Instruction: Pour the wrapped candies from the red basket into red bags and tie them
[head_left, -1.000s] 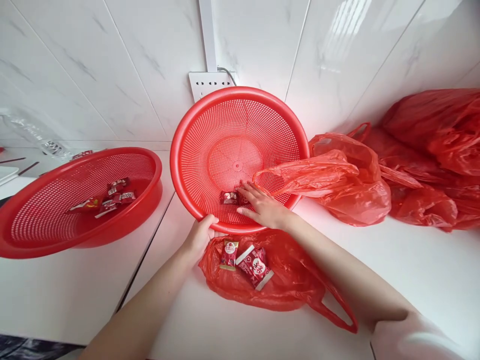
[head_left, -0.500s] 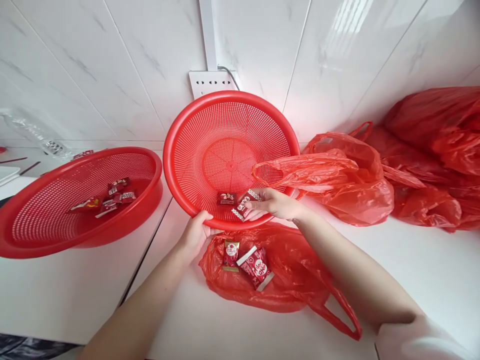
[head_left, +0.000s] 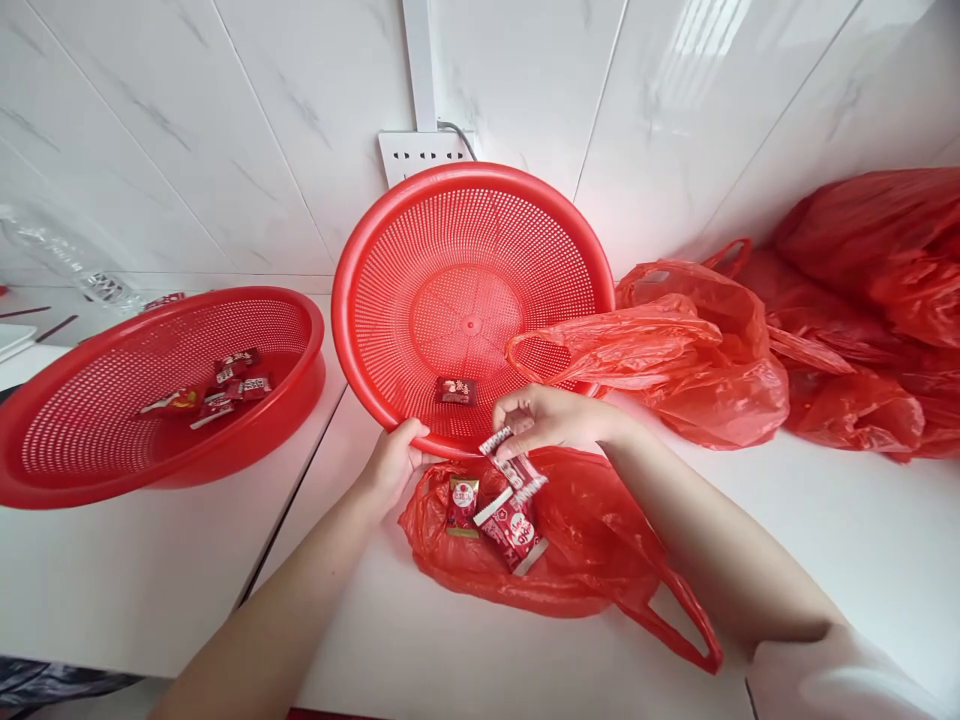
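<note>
A red perforated plastic basket (head_left: 367,250) is tilted toward me, its near rim gripped by my left hand (head_left: 391,462), thumb over the edge. One dark red wrapped snack (head_left: 455,391) lies inside it near the rim. My right hand (head_left: 551,418) is closed on a red-and-white snack packet (head_left: 517,472), held just past the basket's near rim. Directly below that packet, a red plastic bag (head_left: 585,560) lies on the table. On the bag are a small gold-edged snack packet (head_left: 463,507) and a larger pink-and-white snack packet (head_left: 512,532).
To the left, a second red basket (head_left: 289,440) holds several snack packets. Filled red bags (head_left: 705,370) crowd the right side, one handle reaching into the middle basket. A power strip (head_left: 427,150) is behind, against the tiled wall. A clear plastic bottle (head_left: 71,260) lies far left.
My right hand has lifted the snack packet out of the basket and brought it over the near rim above the bag. My left hand keeps its hold; the basket tilts slightly more.
</note>
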